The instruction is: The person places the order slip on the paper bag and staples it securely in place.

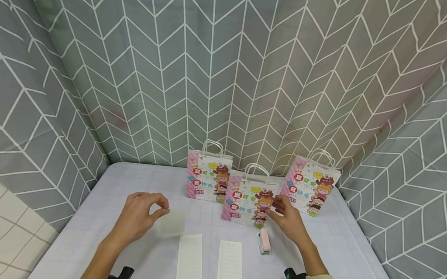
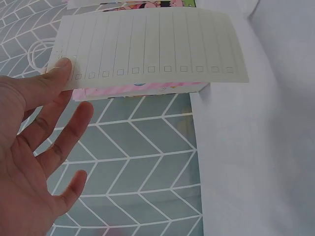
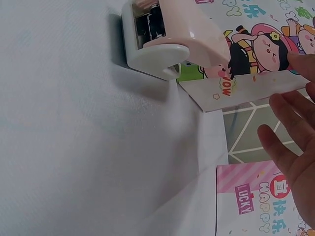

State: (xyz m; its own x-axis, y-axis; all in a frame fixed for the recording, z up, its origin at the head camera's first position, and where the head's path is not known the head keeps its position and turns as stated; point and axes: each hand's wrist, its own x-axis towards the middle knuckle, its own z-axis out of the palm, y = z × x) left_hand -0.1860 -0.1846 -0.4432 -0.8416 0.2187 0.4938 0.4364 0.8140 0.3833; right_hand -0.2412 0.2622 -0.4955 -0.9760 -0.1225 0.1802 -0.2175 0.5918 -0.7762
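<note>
My left hand [image 1: 140,214] pinches a lined paper slip [image 2: 147,46] with a row of small checkboxes by one end, between thumb and finger; its other fingers are spread apart. The slip is held up above the table, left of the bags. My right hand [image 1: 290,219] is at the right side of the middle paper gift bag [image 1: 244,202], which is printed with cartoon figures. In the right wrist view the thumb lies on the bag's front and the fingers at its side edge. A pink and white stapler [image 3: 167,39] sits in front of this bag.
Two lined paper slips, a left one [image 1: 190,263] and a right one [image 1: 231,269], lie side by side near the front. Matching gift bags stand behind left [image 1: 204,177] and behind right [image 1: 308,185]. A patterned curtain [image 1: 221,69] closes off the table's back.
</note>
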